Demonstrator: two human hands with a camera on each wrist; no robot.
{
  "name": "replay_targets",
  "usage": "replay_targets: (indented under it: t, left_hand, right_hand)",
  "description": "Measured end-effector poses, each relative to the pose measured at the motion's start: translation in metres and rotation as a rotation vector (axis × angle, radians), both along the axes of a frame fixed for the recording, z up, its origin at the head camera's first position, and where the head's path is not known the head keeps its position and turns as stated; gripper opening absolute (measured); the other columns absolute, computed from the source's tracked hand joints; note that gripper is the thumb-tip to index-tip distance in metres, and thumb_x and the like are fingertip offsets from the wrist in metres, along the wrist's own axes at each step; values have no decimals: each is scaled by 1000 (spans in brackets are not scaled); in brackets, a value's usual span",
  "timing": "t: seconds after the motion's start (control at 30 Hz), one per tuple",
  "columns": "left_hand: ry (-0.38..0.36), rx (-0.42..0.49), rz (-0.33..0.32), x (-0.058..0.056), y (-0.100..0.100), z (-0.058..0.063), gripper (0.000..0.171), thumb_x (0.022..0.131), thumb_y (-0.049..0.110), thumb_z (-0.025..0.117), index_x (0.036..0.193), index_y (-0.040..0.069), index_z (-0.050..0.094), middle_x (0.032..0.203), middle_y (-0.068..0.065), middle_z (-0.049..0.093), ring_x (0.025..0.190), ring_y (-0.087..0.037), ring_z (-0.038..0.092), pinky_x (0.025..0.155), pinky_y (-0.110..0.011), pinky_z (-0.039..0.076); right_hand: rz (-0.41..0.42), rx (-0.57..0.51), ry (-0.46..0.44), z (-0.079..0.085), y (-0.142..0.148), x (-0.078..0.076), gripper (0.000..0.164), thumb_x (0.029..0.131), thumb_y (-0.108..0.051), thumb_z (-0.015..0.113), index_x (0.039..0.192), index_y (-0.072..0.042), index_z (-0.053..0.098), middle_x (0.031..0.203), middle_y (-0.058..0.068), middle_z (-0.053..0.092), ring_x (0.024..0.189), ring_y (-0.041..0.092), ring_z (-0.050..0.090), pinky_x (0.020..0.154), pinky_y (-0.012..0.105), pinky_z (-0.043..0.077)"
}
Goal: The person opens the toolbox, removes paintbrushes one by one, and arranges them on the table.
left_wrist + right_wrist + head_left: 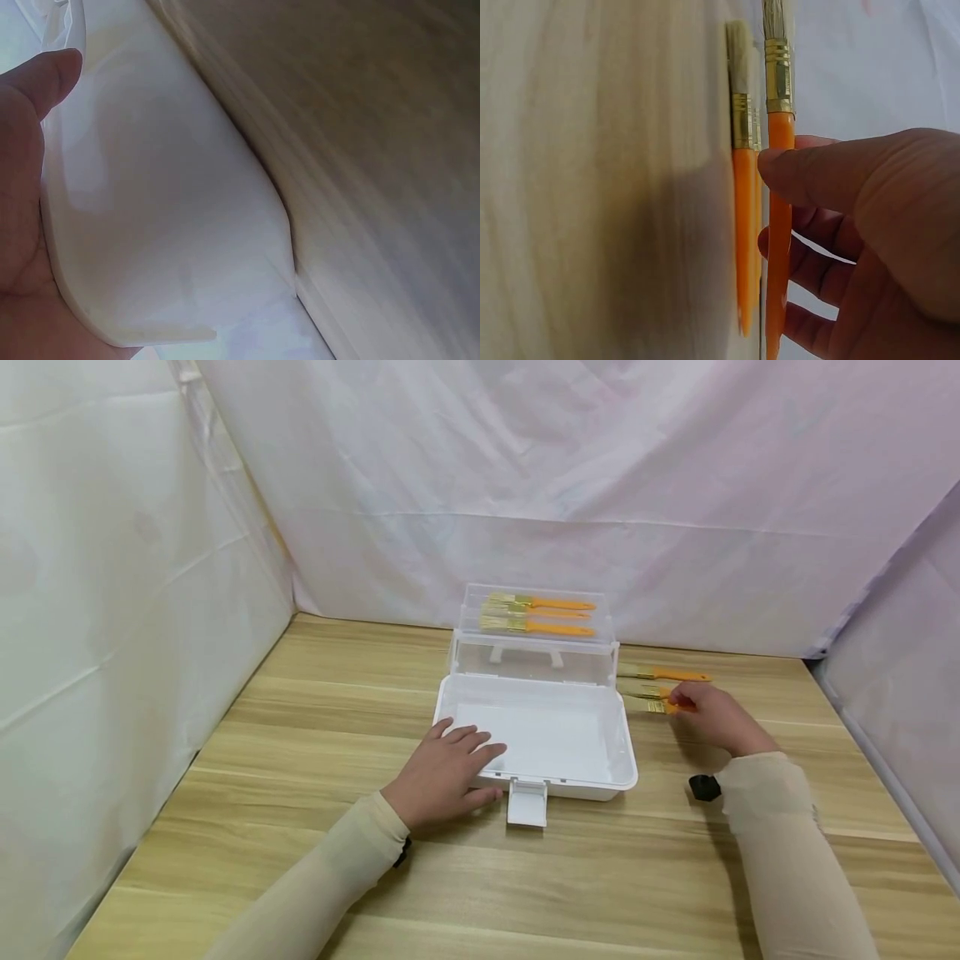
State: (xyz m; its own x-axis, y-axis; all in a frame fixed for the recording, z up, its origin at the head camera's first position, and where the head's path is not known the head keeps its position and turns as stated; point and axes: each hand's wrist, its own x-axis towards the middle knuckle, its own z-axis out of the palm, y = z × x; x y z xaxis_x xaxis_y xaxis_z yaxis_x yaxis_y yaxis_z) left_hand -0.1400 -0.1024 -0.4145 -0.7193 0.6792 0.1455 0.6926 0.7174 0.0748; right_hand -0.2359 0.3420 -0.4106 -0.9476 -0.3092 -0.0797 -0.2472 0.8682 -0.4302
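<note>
A white plastic box (628, 760) stands with its clear lid (525, 658) swung back. My left hand (447, 772) rests over the box's front left rim, fingers spread above the inside. In the left wrist view the thumb (60, 79) lies along the rim near the latch. To the right of the box, my right hand (708, 714) pinches the orange handle of a flat paintbrush (780, 150) between thumb and fingers, bristles pointing left. Another orange-handled paintbrush (742, 202) lies just beyond it on the table; behind is one more paintbrush (678, 675).
Three orange-handled paintbrushes, the nearest one (551, 628) among them, lie side by side on the opened lid. The latch flap (527, 806) hangs out at the box's front. White cloth walls (600, 485) rise around the wooden table (600, 877).
</note>
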Motion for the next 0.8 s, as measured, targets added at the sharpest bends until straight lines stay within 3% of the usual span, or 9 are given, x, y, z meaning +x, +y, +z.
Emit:
replay_targets:
  t: [0.23, 0.8]
  left_hand:
    - [-2, 5, -3, 0, 0, 0, 58, 94, 55, 58, 140, 20, 56, 135, -6, 61, 130, -27, 51, 111, -54, 28]
    - [-22, -7, 8, 1, 0, 3, 58, 94, 55, 58, 141, 21, 55, 136, -6, 60, 131, -26, 50, 112, -53, 26]
  right_hand:
    - [6, 22, -55, -3, -5, -2, 9, 94, 1, 60, 103, 1, 62, 99, 17, 64, 88, 31, 57, 79, 51, 46]
    - [-11, 66, -35, -7, -2, -8, 9, 93, 3, 57, 102, 3, 61, 99, 21, 64, 88, 35, 58, 80, 56, 46]
